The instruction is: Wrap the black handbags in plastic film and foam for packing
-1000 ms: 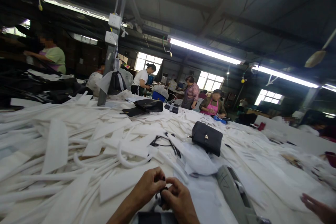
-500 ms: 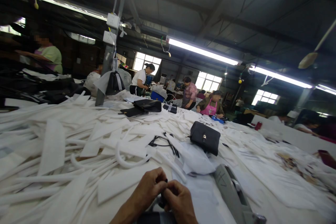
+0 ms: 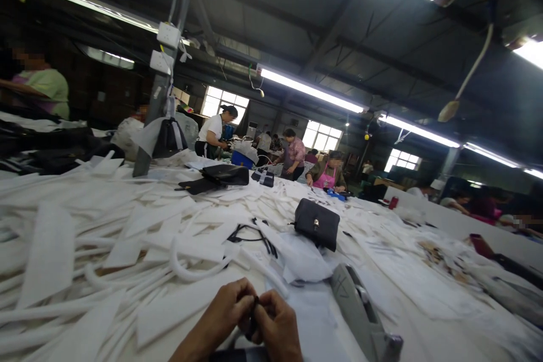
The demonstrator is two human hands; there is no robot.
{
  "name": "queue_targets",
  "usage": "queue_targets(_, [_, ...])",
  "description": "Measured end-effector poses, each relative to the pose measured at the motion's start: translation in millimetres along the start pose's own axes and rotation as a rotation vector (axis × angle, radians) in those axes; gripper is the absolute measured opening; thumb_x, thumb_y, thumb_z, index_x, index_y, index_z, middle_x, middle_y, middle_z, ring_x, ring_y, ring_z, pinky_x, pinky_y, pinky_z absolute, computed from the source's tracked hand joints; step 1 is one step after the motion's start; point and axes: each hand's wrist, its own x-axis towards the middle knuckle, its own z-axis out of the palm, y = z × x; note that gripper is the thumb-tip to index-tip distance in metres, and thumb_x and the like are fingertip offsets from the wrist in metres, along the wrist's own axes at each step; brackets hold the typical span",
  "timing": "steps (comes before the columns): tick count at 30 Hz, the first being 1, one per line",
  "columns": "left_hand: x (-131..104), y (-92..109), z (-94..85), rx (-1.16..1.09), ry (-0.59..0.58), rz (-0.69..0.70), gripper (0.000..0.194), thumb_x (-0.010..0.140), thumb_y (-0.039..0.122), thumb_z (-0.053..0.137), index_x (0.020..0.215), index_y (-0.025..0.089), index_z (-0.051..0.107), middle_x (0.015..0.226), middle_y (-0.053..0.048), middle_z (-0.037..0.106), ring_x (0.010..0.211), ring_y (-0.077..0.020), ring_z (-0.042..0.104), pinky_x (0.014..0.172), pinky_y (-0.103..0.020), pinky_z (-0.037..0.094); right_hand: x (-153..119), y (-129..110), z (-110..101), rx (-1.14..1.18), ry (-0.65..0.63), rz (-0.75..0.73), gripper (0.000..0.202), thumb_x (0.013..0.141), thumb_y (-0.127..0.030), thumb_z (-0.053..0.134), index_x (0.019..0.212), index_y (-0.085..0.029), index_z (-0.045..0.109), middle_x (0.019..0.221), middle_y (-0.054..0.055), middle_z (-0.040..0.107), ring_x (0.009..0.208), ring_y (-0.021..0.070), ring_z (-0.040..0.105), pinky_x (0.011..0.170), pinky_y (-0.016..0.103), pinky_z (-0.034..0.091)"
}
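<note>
My left hand [image 3: 231, 308] and my right hand [image 3: 278, 322] meet at the lower middle, fingertips pinched together. Between them is a small black strap-like piece [image 3: 253, 325], mostly covered by the fingers. Under the hands, a dark item with a grey band [image 3: 240, 355] shows at the bottom edge; its shape is cut off. Beyond the hands lies a small black bag [image 3: 317, 223] with a metal clasp, beside crumpled white wrapping [image 3: 305, 260]. Thin black straps [image 3: 254, 235] lie to its left. A grey tape dispenser [image 3: 360, 311] stands to the right of my right hand.
White padding strips and tubes [image 3: 182, 271] cover the table's left side. Another black bag [image 3: 224, 175] lies farther back, near a post [image 3: 159, 90] with sockets. Co-workers stand or sit beyond the table, one in a pink apron [image 3: 326, 180]. White sheets [image 3: 407, 277] spread at right.
The view has swung a little to the right, so the table things sit farther left. Both hands remain pinched together on the black piece, their fingers slightly shifted.
</note>
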Motion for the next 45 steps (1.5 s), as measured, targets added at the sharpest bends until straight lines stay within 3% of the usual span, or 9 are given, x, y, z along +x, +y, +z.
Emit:
queue_targets(9, [-3.3, 5.9, -4.9, 0.060, -0.012, -0.020, 0.019, 0.070, 0.035, 0.053, 0.072, 0.016, 0.053, 0.059, 0.001, 0.058, 0.054, -0.0160, 0.059, 0.052, -0.025, 0.044, -1.6, -4.1, -2.9, 0.014, -0.095, 0.009, 0.040, 0.073, -0.055, 0.067, 0.086, -0.017, 0.062, 0.052, -0.003, 0.057, 0.038, 0.0121, 0.054, 0.036, 0.018, 0.037])
queue_targets(16, [-6.1, 6.4, -5.0, 0.085, -0.124, 0.030, 0.021, 0.082, 0.039, 0.049, 0.078, 0.019, 0.046, 0.063, 0.000, 0.061, 0.060, -0.0157, 0.060, 0.058, -0.024, 0.043, -4.9, -12.7, -10.6, -0.207, 0.041, -0.319, 0.009, 0.077, -0.026, 0.059, 0.075, -0.018, 0.064, 0.074, 0.000, 0.057, 0.058, 0.0106, 0.051, 0.057, 0.021, 0.044])
queue_targets(22, [-5.2, -0.2, -9.0, -0.116, -0.172, -0.015, 0.035, 0.080, 0.052, 0.056, 0.081, 0.019, 0.044, 0.067, 0.000, 0.061, 0.060, -0.0148, 0.060, 0.060, -0.026, 0.046, -0.5, -4.1, -12.9, -0.058, -0.027, -0.107, 0.010, 0.078, -0.030, 0.055, 0.079, -0.020, 0.055, 0.056, -0.005, 0.048, 0.052, 0.0124, 0.049, 0.050, 0.021, 0.041])
queue_targets(25, [-1.1, -9.1, -15.9, -0.157, -0.117, -0.012, 0.039, 0.078, 0.056, 0.055, 0.079, 0.020, 0.042, 0.065, 0.001, 0.057, 0.058, -0.0148, 0.057, 0.057, -0.026, 0.045, 0.0, -7.4, -8.7, -0.102, -0.055, -0.022, 0.012, 0.076, -0.030, 0.058, 0.072, -0.019, 0.056, 0.052, -0.005, 0.051, 0.047, 0.0121, 0.050, 0.046, 0.020, 0.039])
queue_targets(30, [2.2, -10.9, -26.2, 0.104, 0.121, 0.160, 0.029, 0.084, 0.047, 0.051, 0.076, 0.019, 0.048, 0.070, 0.002, 0.049, 0.065, -0.0138, 0.048, 0.060, -0.024, 0.041, -6.4, -20.8, -8.4, -0.274, -0.138, -0.190, 0.014, 0.080, -0.030, 0.058, 0.078, -0.019, 0.066, 0.072, 0.000, 0.064, 0.058, 0.0124, 0.055, 0.054, 0.021, 0.043])
queue_targets(33, [-0.4, -4.1, -22.1, 0.156, 0.123, 0.192, 0.025, 0.087, 0.041, 0.048, 0.077, 0.019, 0.049, 0.073, 0.001, 0.050, 0.070, -0.0142, 0.047, 0.066, -0.024, 0.039, -7.7, -23.1, -13.5, -0.155, -0.107, -0.228, 0.028, 0.087, -0.041, 0.053, 0.096, -0.019, 0.068, 0.087, 0.004, 0.067, 0.066, 0.0142, 0.058, 0.062, 0.024, 0.046])
queue_targets(36, [-3.2, -1.0, -12.9, 0.131, 0.070, 0.175, 0.023, 0.087, 0.039, 0.048, 0.075, 0.019, 0.047, 0.068, 0.003, 0.046, 0.065, -0.0133, 0.044, 0.062, -0.023, 0.036, -5.8, -19.1, -15.0, -0.082, -0.100, -0.183, 0.036, 0.087, -0.049, 0.053, 0.090, -0.016, 0.068, 0.077, 0.003, 0.065, 0.064, 0.0148, 0.056, 0.060, 0.024, 0.045])
queue_targets(40, [-4.9, -3.4, -8.0, 0.166, 0.066, 0.180, 0.019, 0.089, 0.035, 0.044, 0.077, 0.020, 0.045, 0.066, 0.004, 0.044, 0.063, -0.0131, 0.043, 0.061, -0.024, 0.035, -4.6, -14.5, -9.5, -0.143, -0.089, -0.095, 0.025, 0.079, -0.039, 0.065, 0.070, -0.015, 0.066, 0.061, -0.001, 0.060, 0.060, 0.0135, 0.052, 0.057, 0.023, 0.041])
queue_targets(45, [-2.1, -6.6, -13.3, 0.231, 0.082, 0.199, 0.021, 0.090, 0.038, 0.042, 0.078, 0.021, 0.046, 0.067, 0.004, 0.045, 0.065, -0.0140, 0.045, 0.065, -0.024, 0.036, -5.2, -19.4, -5.1, -0.227, -0.093, -0.102, 0.003, 0.068, -0.017, 0.068, 0.066, -0.016, 0.066, 0.063, -0.003, 0.057, 0.060, 0.0112, 0.050, 0.057, 0.021, 0.037])
